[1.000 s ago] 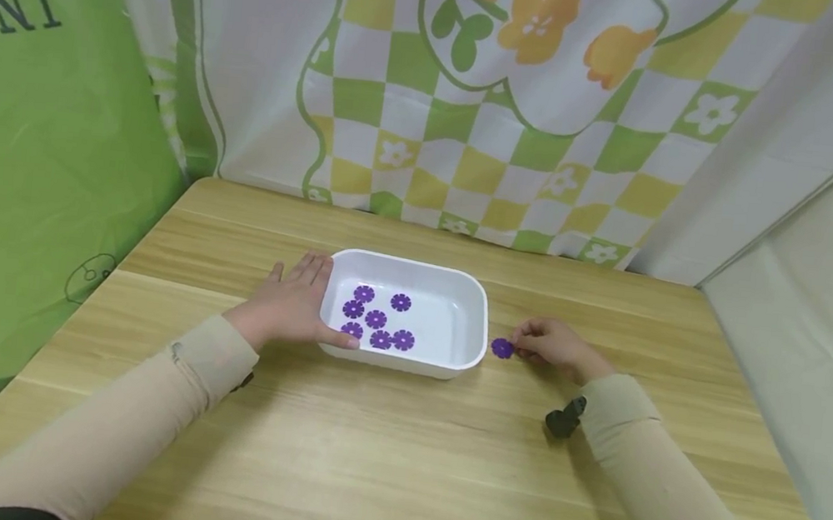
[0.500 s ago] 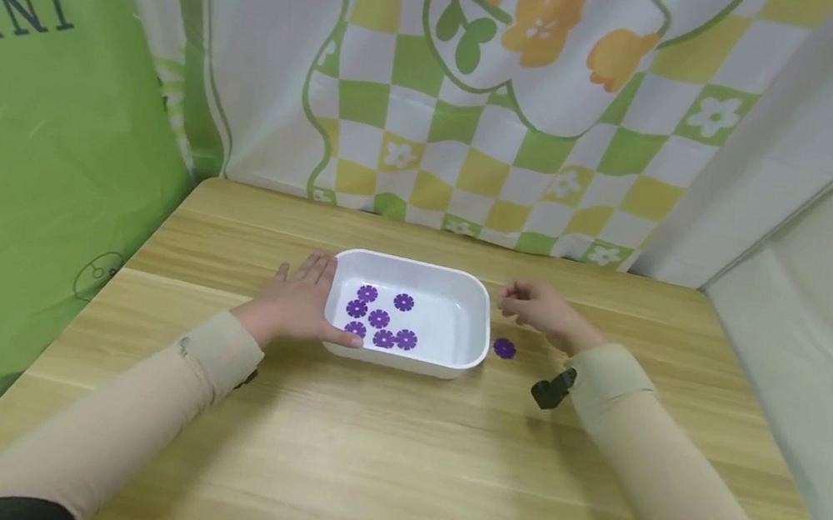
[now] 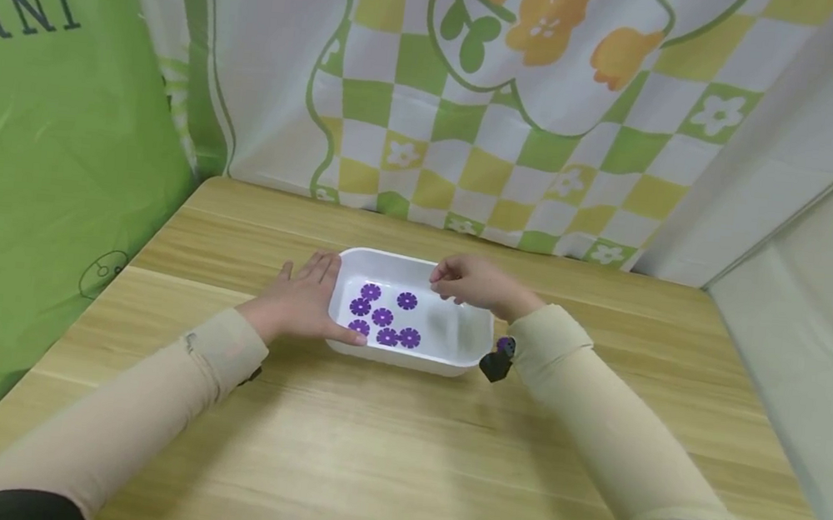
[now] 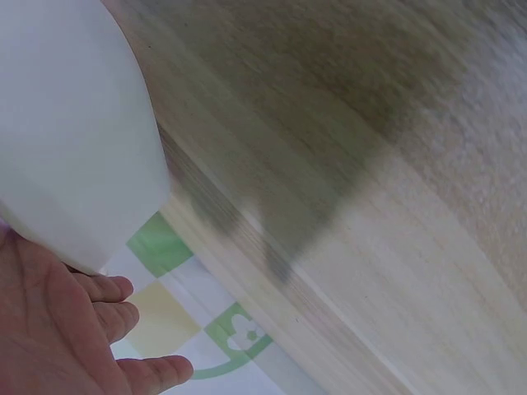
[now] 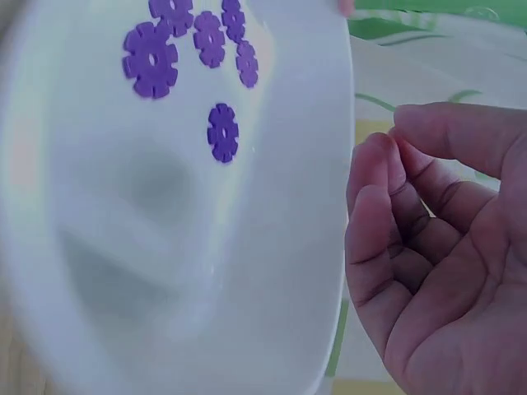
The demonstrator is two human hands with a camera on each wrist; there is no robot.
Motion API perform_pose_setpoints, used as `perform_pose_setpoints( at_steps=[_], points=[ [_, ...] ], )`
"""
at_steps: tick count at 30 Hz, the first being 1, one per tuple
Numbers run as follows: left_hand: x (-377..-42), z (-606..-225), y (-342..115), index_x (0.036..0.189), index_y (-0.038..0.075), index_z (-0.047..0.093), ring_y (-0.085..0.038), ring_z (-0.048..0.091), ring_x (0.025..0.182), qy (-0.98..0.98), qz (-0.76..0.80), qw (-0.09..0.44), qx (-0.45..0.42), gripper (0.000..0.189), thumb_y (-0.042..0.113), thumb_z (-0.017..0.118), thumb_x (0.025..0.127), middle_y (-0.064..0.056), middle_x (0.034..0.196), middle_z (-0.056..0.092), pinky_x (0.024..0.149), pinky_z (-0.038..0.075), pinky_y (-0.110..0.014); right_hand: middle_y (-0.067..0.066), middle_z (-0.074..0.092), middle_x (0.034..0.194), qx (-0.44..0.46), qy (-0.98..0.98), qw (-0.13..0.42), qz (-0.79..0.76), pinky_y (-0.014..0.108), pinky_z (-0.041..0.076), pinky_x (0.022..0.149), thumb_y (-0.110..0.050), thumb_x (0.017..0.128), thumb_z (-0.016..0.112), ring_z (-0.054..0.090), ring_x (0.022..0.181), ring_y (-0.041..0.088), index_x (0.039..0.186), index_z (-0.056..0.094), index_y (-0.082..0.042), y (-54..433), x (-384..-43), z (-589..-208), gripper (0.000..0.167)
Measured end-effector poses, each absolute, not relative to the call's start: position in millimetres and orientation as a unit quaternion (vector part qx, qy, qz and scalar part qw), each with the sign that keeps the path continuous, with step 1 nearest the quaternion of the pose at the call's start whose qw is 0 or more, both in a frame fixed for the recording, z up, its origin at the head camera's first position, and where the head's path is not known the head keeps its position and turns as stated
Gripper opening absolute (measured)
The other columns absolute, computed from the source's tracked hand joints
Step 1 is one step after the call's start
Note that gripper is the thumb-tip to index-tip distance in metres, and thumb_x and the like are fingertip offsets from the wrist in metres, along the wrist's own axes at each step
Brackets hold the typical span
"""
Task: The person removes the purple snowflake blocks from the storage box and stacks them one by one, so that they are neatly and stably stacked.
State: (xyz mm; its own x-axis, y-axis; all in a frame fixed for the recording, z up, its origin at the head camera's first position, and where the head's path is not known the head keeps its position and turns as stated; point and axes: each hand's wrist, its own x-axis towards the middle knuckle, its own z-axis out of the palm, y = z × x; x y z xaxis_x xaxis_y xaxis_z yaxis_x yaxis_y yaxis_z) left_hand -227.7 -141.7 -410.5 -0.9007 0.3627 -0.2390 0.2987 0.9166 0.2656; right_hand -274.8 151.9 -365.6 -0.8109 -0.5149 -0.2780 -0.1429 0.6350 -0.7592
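A white plastic tub (image 3: 465, 340) stands on the table with several purple notched flower discs (image 3: 382, 317) in its left half. My left hand (image 3: 299, 303) rests against the tub's left end, fingers spread straight and the thumb along the front rim. Over the right part of the tub is my right hand (image 3: 482, 285). Its fingers are curled, the thumb tip meets the index finger (image 5: 377, 164), and nothing shows between them. Outside the tub to the right, another purple disc (image 3: 505, 344) lies on the table, partly hidden by the dark wrist camera (image 3: 495, 365).
The wooden table (image 3: 352, 455) reaches to a checked curtain (image 3: 464, 156) at the back. Green cloth (image 3: 32, 189) hangs on the left and a pale panel (image 3: 823, 266) on the right.
My right hand let go of the purple disc right of the tub, rose, and moved left over the tub. That disc stays on the table. My left hand keeps its place.
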Motion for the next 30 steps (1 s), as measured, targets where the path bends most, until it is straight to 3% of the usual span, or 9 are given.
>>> perform_pose_setpoints(
  at_steps=[4, 7, 19, 30],
  points=[
    [-226, -409, -139, 0.161, -0.007, 0.001, -0.039, -0.002, 0.157, 0.969, 0.109, 0.140, 0.174, 0.148, 0.092, 0.062, 0.069, -0.024, 0.170, -0.001, 0.121, -0.001, -0.065, 0.021, 0.067, 0.113, -0.202, 0.871, 0.255, -0.367, 0.036, 0.057, 0.086, -0.006, 0.100, 0.061, 0.064, 0.100, 0.027, 0.119, 0.064, 0.007, 141, -276, -370, 0.023],
    [-225, -408, -137, 0.161, -0.008, 0.002, -0.039, 0.000, 0.157, 0.969, 0.105, 0.141, 0.176, 0.146, 0.090, 0.064, 0.071, -0.025, 0.169, 0.001, 0.122, 0.001, -0.064, 0.023, 0.068, 0.107, -0.202, 0.872, 0.264, -0.360, 0.034, 0.057, 0.083, -0.004, 0.099, 0.062, 0.063, 0.096, 0.028, 0.118, 0.064, 0.008, 137, -277, -378, 0.022],
    [-226, -410, -140, 0.161, -0.008, 0.002, -0.039, 0.000, 0.156, 0.969, 0.114, 0.137, 0.172, 0.148, 0.091, 0.064, 0.070, -0.025, 0.169, 0.001, 0.122, 0.001, -0.064, 0.003, 0.069, 0.092, -0.223, 0.909, 0.264, -0.234, 0.027, 0.056, 0.073, -0.008, 0.095, 0.069, 0.065, 0.081, 0.018, 0.105, 0.070, -0.003, 127, -280, -394, 0.011],
    [-228, -411, -143, 0.162, -0.006, 0.001, -0.037, -0.001, 0.157, 0.971, 0.108, 0.131, 0.168, 0.148, 0.091, 0.064, 0.070, -0.023, 0.170, 0.001, 0.122, 0.001, -0.064, 0.003, 0.069, 0.100, -0.258, 0.917, 0.268, -0.143, 0.034, 0.053, 0.088, -0.016, 0.088, 0.080, 0.063, 0.093, 0.018, 0.106, 0.072, -0.007, 111, -273, -403, 0.022]
  ],
)
